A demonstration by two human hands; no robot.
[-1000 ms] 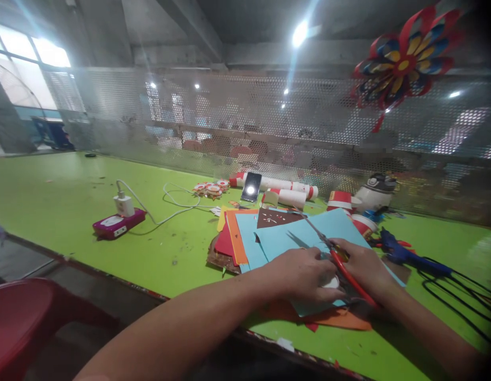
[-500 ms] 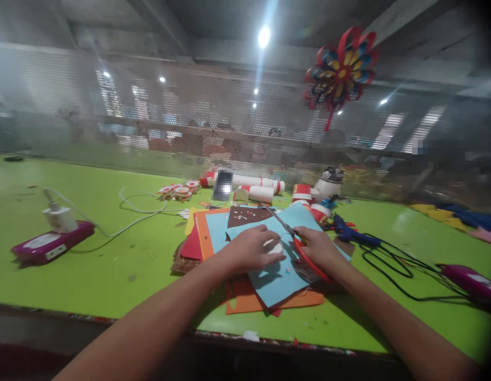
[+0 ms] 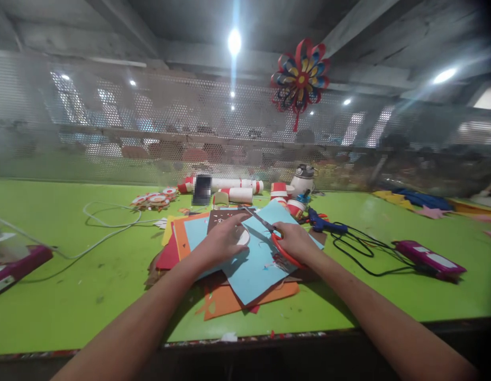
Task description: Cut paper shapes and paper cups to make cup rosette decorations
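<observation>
My left hand (image 3: 219,241) is over the light blue sheet (image 3: 257,264), its fingers and thumb curved around a white round piece (image 3: 243,236). Part of that piece is hidden by the hand. In my right hand (image 3: 295,241) are scissors (image 3: 261,218) with red handles, their blades pointing away and to the left, above the sheet. Small scraps lie on the blue sheet near the handles. Beneath it is a pile of coloured sheets, among them an orange sheet (image 3: 249,299), a red sheet (image 3: 168,256) and a dark brown sheet (image 3: 219,218) with pale bits on it.
Behind the pile are red-and-white paper tubes (image 3: 239,194), cups (image 3: 279,190), a white bottle (image 3: 302,182) and a phone (image 3: 201,189). To the right lies a blue glue gun (image 3: 325,225), corded towards a purple power strip (image 3: 430,259). Another power strip (image 3: 27,264) and a white cable (image 3: 110,225) are left.
The view has swung to the right, so the table scene sits further left. My left hand, still with the white piece, has drawn slightly away from the scissors. My right hand keeps the scissors.
</observation>
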